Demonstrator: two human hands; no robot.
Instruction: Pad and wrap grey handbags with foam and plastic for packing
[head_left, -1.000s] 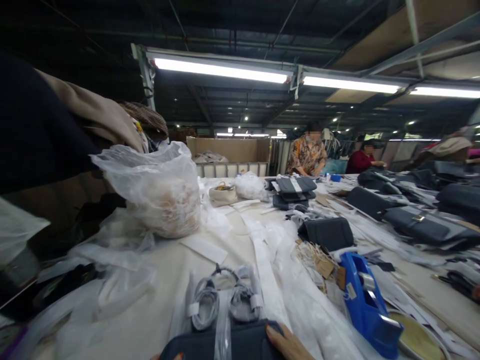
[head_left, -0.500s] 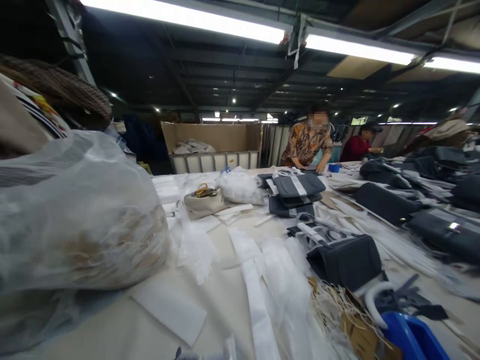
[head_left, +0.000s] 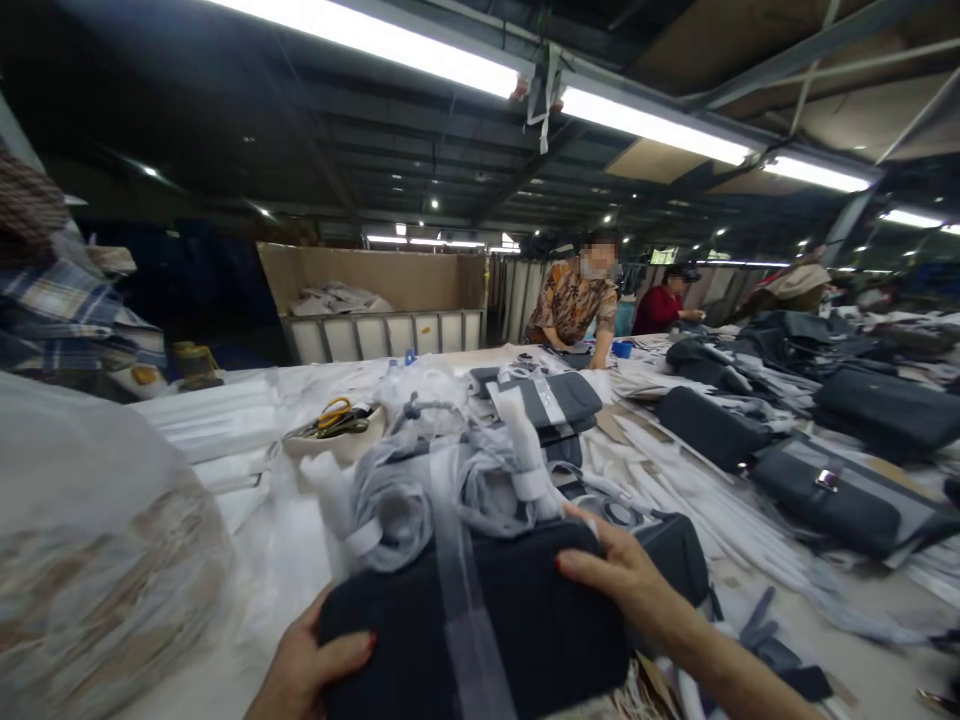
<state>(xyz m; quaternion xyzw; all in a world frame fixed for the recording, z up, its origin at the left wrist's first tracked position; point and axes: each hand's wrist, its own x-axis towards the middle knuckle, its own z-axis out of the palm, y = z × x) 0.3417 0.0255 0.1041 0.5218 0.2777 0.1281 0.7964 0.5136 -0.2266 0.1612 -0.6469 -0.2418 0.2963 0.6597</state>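
Note:
A dark handbag fills the lower middle of the head view, tilted toward me. A clear plastic strip runs down its front. Grey wrapped straps are coiled at its top edge. My left hand grips the bag's left side, thumb on the front and fingers partly hidden behind. My right hand holds its upper right corner, thumb on the front. Just beyond it lie stacked dark bags with a similar strip. A pouch with yellow-handled scissors sits to the left.
A big translucent sack bulges at the left. More dark bags and white wrapping strips cover the table's right side. Across the table, a person in a patterned shirt bends over it; another in red is farther right.
Both my hands and the dark handbag between them have come into view. The view has turned right, so the sack and the far person now appear farther left.

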